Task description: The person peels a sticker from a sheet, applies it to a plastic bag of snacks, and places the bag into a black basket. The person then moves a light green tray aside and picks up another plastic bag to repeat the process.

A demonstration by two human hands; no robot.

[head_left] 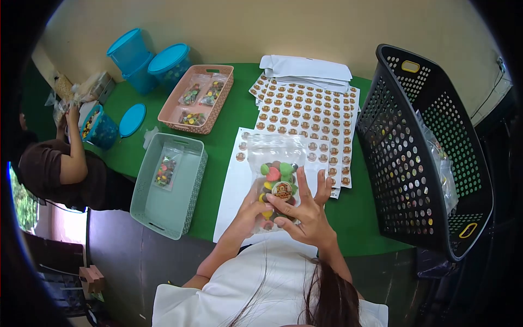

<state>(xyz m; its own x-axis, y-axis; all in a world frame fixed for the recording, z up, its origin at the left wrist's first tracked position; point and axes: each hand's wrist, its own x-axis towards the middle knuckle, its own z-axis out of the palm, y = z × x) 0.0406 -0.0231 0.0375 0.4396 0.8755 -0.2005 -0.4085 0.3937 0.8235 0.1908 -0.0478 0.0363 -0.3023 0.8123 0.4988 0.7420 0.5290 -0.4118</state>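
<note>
A clear zip bag [271,177] of colourful candies is held up over the sticker sheets, a round brown-and-white sticker [281,191] on its front. My left hand [251,210] grips the bag's lower left side, its fingers partly behind the bag. My right hand [308,210] lies over the right side of the bag, fingers spread, with a fingertip touching the sticker's lower edge. Beneath and behind the bag are white sheets of round stickers [321,117], some spots on the nearest sheet [231,185] bare.
A green basket [200,169] with one candy bag and a pink basket [210,117] with several stand left. Blue tubs [143,73] are behind. A black perforated basket [381,147] with bags stands right. At far left a co-worker [65,163] handles something by a blue bucket [102,131].
</note>
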